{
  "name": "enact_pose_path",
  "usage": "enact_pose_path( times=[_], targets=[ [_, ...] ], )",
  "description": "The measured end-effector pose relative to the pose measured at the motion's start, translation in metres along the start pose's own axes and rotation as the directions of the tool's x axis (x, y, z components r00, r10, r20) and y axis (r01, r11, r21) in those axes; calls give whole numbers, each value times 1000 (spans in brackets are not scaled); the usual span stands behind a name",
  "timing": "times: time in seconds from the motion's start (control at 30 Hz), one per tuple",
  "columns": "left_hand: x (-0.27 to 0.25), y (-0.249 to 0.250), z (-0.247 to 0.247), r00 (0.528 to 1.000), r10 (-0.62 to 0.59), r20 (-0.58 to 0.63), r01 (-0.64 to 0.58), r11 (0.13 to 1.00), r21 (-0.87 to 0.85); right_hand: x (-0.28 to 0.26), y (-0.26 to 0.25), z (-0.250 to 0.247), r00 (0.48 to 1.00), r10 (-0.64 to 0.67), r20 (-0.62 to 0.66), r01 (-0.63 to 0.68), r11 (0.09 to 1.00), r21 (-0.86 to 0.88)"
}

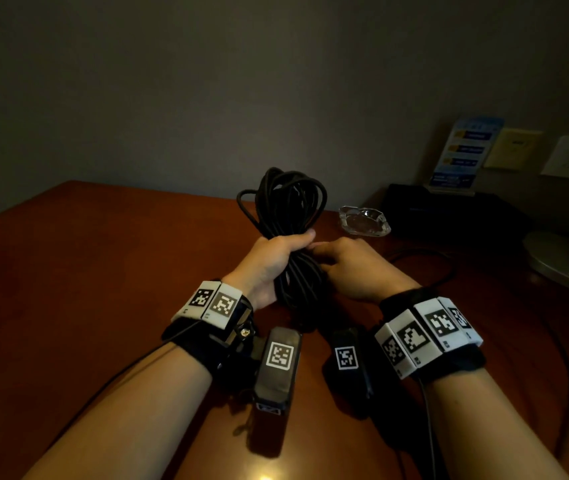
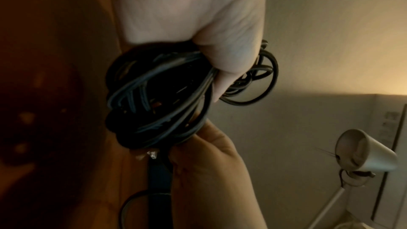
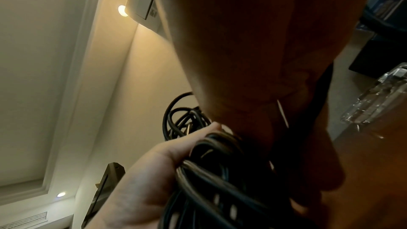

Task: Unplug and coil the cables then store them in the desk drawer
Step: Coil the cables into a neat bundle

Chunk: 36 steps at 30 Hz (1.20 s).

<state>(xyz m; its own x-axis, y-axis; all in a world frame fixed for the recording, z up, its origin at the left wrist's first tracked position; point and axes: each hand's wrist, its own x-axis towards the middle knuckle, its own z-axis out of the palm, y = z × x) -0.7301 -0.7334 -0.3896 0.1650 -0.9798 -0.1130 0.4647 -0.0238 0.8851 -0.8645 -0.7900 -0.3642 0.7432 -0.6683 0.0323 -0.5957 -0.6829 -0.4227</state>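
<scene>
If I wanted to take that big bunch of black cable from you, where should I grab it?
Probably round the middle, where the cable bundle is squeezed narrow, coming from the side, next to the left hand that grips it there. The loops above fan out wide and loose, so grabbing those would likely pull the coil apart. The right hand rests at the waist too.

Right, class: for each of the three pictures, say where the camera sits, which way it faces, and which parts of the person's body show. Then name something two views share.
Head: on the person's head, facing forward and down at the desk; both forearms, left hand and right hand show.
Left wrist: on the left wrist, looking along the palm to the cable bundle; both hands show.
Right wrist: on the right wrist, tilted up toward wall and ceiling; both hands show.
Shared: all three show the cable bundle; head and right wrist show the glass ashtray.
</scene>
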Motion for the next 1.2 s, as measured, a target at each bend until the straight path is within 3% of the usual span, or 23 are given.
enact_pose_path(
  times=[0.1, 0.2, 0.3, 0.37, 0.53, 0.87, 1.1, 1.2],
  targets=[
    [1, 4, 1, 996, 0, -89, -5, 998, -57, -1, 1, 0, 999, 44, -19, -43, 998, 34],
    [3, 13, -5, 977, 12, -214, -57, 977, -206, 2, 7, 0, 994, 71, -89, -80, 991, -104],
    [4, 24, -18, 929, 31, -369, -150, 943, -298, 2, 14, -1, 982, 141, -129, -154, 984, -93],
    [4, 29, -29, 893, 37, -448, -206, 920, -335, -1, 22, -1, 973, 193, -126, -193, 981, 8],
    [7, 34, -41, 775, 75, -627, -268, 938, -219, 0, 29, 1, 972, 166, -168, -135, 974, 182],
    [3, 33, -27, 754, 172, -634, -313, 943, -117, -1, 27, -2, 987, 108, -122, -80, 974, 210],
    [8, 30, -31, 698, 232, -678, -361, 931, -54, -6, 24, -6, 940, 76, -333, -6, 979, 206],
    [10, 27, -30, 696, 252, -672, -354, 935, -17, -5, 22, -7, 961, 61, -270, -22, 989, 146]
  ],
)
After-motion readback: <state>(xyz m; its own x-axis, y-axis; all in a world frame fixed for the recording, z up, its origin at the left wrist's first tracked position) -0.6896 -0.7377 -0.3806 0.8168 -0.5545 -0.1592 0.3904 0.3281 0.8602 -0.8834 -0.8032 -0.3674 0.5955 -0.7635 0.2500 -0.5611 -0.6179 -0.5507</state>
